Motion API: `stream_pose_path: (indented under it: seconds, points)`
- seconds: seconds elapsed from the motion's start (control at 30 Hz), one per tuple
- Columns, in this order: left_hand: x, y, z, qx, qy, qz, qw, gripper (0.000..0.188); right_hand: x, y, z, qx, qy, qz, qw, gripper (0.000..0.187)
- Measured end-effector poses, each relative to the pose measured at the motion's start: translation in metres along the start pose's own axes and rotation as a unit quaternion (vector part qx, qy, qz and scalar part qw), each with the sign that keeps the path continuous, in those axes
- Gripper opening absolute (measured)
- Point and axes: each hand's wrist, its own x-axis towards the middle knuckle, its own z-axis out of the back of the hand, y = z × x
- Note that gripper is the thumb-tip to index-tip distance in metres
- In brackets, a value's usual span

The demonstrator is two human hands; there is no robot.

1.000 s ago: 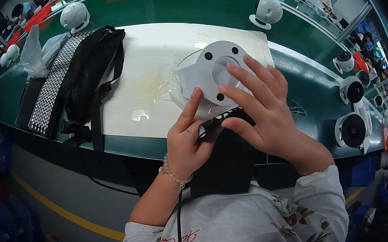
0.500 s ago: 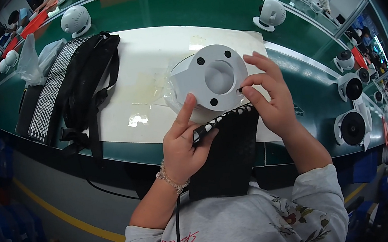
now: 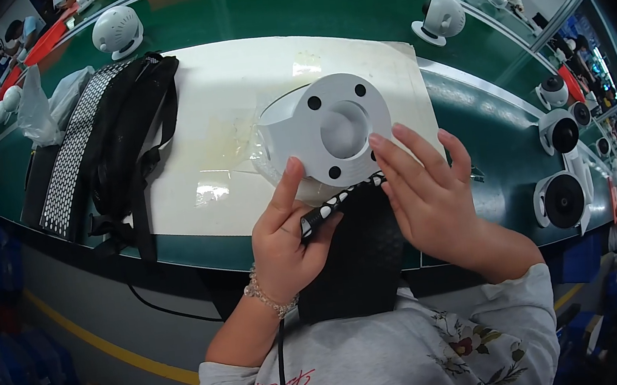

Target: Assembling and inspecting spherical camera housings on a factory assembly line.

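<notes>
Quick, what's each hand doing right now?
Left hand: closed on the black dotted strap.
Right hand: open, fingers spread beside the round white device.

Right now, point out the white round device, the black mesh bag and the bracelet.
white round device [image 3: 332,133], head view, on its flat round face.
black mesh bag [image 3: 355,263], head view, mid-fabric.
bracelet [image 3: 265,296], head view, beads on left wrist.

Single head-worn fisheye view, looking steeply down and forward, close over the wearer's own chest and forearms. White rectangular work mat [image 3: 240,124] on green bench [image 3: 242,10] fills centre; edges bend at rim.
</notes>
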Motion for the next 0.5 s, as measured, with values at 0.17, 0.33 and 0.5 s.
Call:
stream_pose_path:
  seconds: [0.17, 0.33, 0.5]
  points:
    - [0.001, 0.0, 0.001, 0.01, -0.011, -0.02, 1.0, 0.016, 0.015, -0.023, 0.003, 0.12, 0.018, -0.056, 0.991, 0.033]
    - [0.0, 0.005, 0.001, -0.001, -0.018, -0.043, 0.999, 0.02, 0.048, -0.055, -0.03, 0.779, 0.113, -0.303, 0.537, 0.042]
    - [-0.002, 0.005, 0.004, -0.002, -0.006, -0.061, 0.998, 0.022, 0.075, -0.091, -0.056, 0.79, 0.078, -0.301, 0.528, 0.026]
